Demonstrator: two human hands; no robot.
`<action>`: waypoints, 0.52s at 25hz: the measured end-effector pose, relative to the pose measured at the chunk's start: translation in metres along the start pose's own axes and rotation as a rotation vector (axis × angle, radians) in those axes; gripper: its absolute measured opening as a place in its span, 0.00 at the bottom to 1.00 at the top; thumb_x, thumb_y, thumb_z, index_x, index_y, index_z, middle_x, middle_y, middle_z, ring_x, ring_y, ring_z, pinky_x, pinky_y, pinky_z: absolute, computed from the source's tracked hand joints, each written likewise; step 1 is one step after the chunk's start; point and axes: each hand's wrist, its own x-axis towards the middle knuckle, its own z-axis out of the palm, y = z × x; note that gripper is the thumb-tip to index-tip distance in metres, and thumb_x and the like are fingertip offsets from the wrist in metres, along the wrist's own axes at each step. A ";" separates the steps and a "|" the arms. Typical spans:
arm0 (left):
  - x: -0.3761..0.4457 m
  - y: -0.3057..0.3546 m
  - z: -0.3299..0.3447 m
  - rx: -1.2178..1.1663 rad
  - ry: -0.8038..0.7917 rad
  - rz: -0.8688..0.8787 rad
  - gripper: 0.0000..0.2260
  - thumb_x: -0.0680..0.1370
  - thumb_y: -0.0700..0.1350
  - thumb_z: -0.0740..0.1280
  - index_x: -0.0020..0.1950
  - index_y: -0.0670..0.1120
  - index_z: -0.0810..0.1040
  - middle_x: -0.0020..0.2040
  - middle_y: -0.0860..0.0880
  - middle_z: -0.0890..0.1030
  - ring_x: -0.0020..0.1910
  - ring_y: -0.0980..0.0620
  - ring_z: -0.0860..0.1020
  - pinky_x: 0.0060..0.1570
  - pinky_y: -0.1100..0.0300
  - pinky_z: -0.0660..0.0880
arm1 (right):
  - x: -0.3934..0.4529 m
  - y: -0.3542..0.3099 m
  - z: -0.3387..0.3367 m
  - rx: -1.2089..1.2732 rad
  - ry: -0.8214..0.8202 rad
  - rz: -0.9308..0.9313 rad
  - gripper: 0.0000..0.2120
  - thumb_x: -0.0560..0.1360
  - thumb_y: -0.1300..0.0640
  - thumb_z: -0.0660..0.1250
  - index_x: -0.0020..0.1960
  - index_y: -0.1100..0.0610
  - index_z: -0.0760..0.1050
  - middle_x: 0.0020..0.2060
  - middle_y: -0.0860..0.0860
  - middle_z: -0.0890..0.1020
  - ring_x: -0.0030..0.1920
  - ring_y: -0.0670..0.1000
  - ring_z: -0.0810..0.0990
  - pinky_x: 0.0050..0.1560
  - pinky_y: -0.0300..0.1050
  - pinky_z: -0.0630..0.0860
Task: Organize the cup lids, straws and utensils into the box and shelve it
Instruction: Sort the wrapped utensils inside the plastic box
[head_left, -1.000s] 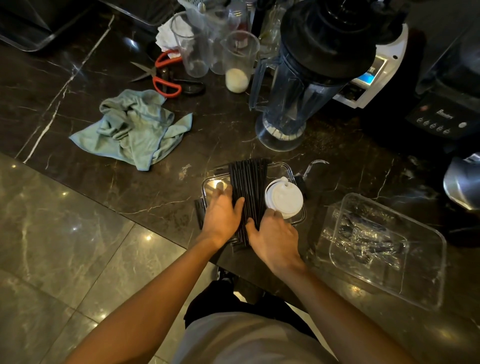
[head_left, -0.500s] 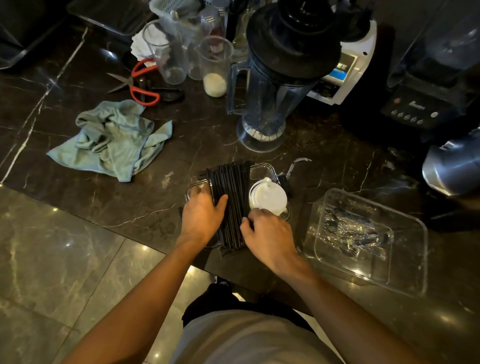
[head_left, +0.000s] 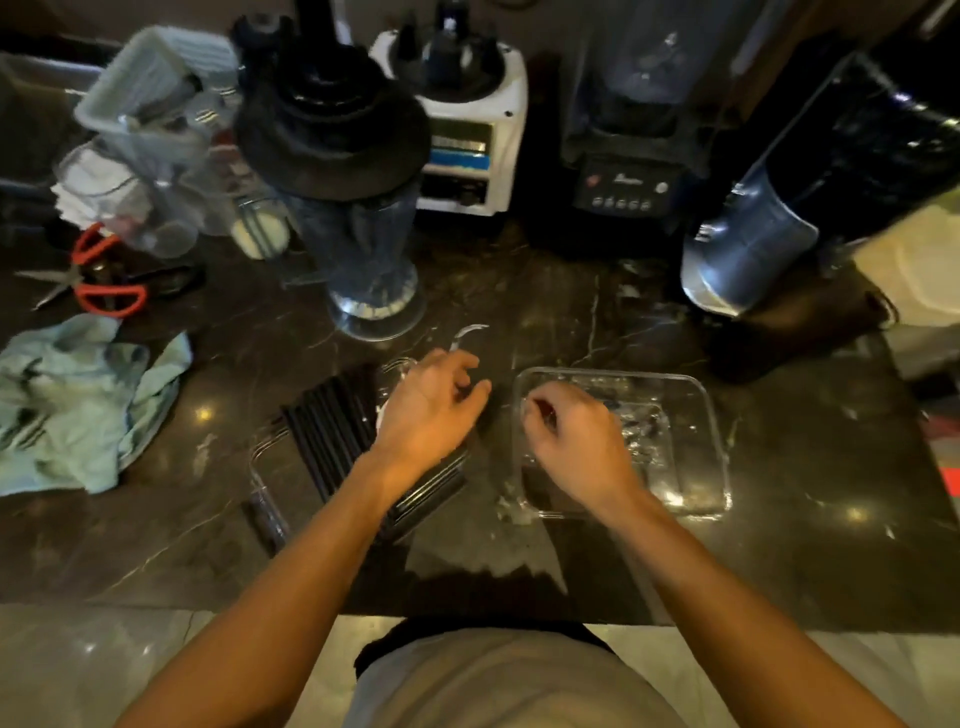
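Note:
A bundle of black straws (head_left: 327, 421) lies lengthwise across a clear plastic box (head_left: 260, 467) on the dark marble counter. My left hand (head_left: 431, 405) hovers over the box's right half with loosely curled fingers and hides the white cup lids there; only a white sliver shows beside it. To the right stands a second clear tray (head_left: 711, 441) holding plastic-wrapped dark utensils (head_left: 644, 421). My right hand (head_left: 576, 431) reaches into this tray's left side, fingers bent down. Motion blur hides whether it grips anything.
A blender jug (head_left: 358, 244) stands just behind the box, with a white blender base (head_left: 467, 156), a black blender (head_left: 623, 182) and a steel vessel (head_left: 748, 249) further back. A green cloth (head_left: 78, 405), red scissors (head_left: 104, 296) and clear cups lie left. The counter's front edge runs close to my body.
Both hands let go of the straws. My left hand moved right over the lids, my right hand crossed into the tray of utensils. The camera shifted right and closer.

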 end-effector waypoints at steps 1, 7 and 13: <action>0.005 0.012 0.010 0.003 -0.035 0.042 0.15 0.79 0.50 0.72 0.65 0.47 0.82 0.50 0.51 0.80 0.45 0.54 0.80 0.50 0.57 0.79 | 0.000 0.012 -0.009 -0.022 0.015 0.042 0.06 0.79 0.53 0.67 0.52 0.54 0.81 0.43 0.49 0.83 0.42 0.50 0.82 0.43 0.51 0.79; 0.016 0.073 0.075 0.029 -0.232 0.203 0.16 0.79 0.51 0.71 0.66 0.49 0.81 0.52 0.52 0.80 0.49 0.53 0.82 0.54 0.52 0.81 | -0.007 0.079 -0.050 -0.105 -0.099 0.176 0.10 0.79 0.52 0.67 0.57 0.55 0.79 0.51 0.51 0.82 0.50 0.53 0.82 0.48 0.48 0.79; 0.012 0.087 0.124 0.357 -0.487 0.189 0.21 0.80 0.50 0.70 0.71 0.47 0.75 0.67 0.44 0.77 0.63 0.43 0.79 0.60 0.47 0.79 | -0.012 0.118 -0.046 -0.222 -0.447 0.248 0.23 0.78 0.57 0.69 0.72 0.55 0.70 0.71 0.55 0.71 0.71 0.59 0.70 0.69 0.59 0.72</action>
